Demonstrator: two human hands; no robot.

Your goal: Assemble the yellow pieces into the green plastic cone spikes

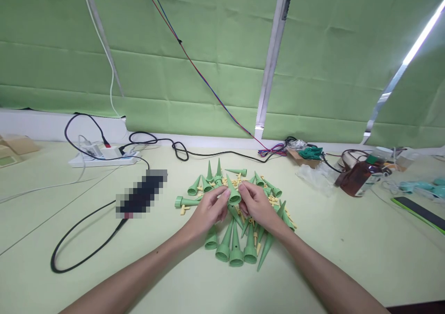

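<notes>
A pile of green plastic cone spikes [236, 247] and small beige valve pieces [237, 182] lies on the pale green table [347, 249]. My left hand [208, 210] and my right hand [255, 203] meet above the pile. Both pinch one green cone [233, 194], which stands between the fingertips with its wide mouth facing up towards me. The left fingers curl round its left side, the right fingers close on its right side. Whether a beige piece is also in my right fingers I cannot make out.
A white power strip [104, 158] with plugs sits back left, and black cables [83, 240] loop across the table. A blurred dark object [141, 196] lies left of the pile. At the right stand a brown bottle [358, 177], plastic bags [314, 172] and a black-green flat strip [419, 212].
</notes>
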